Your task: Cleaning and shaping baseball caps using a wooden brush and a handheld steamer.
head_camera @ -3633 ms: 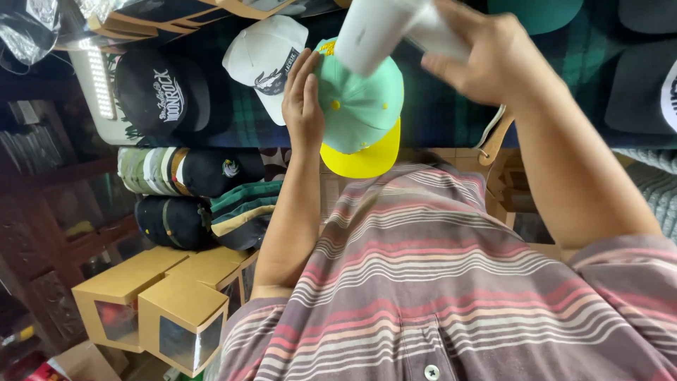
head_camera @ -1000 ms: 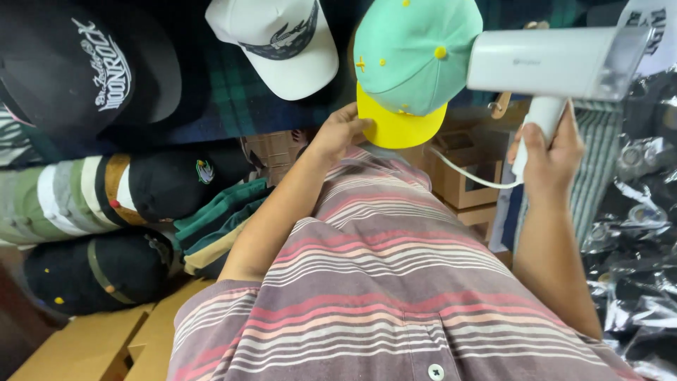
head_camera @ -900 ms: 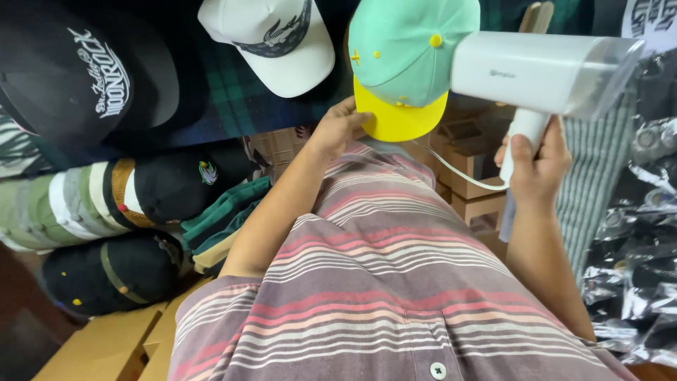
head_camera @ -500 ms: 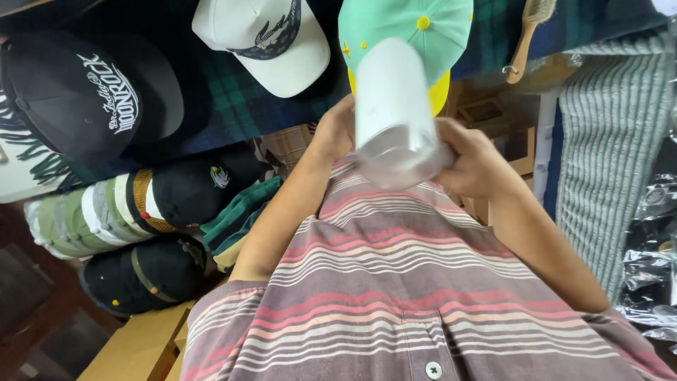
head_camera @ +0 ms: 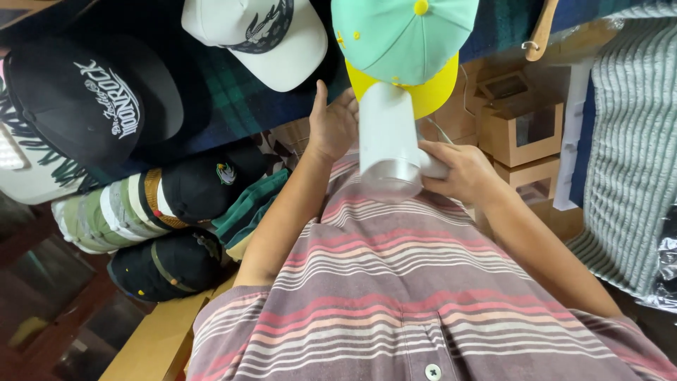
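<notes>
You are steaming the mint-green cap (head_camera: 403, 39) hung above you, its yellow brim (head_camera: 430, 95) steadied by your spread left hand (head_camera: 333, 123), right hand (head_camera: 458, 169) gripping the white handheld steamer (head_camera: 386, 141); next, probably sweep the nozzle across the brim.

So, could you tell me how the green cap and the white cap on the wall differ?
The green cap has a yellow brim and top button; the white cap carries a dark emblem. The left hand and the white steamer are at the green cap; the white cap hangs untouched. Both hang brim-down.
</notes>
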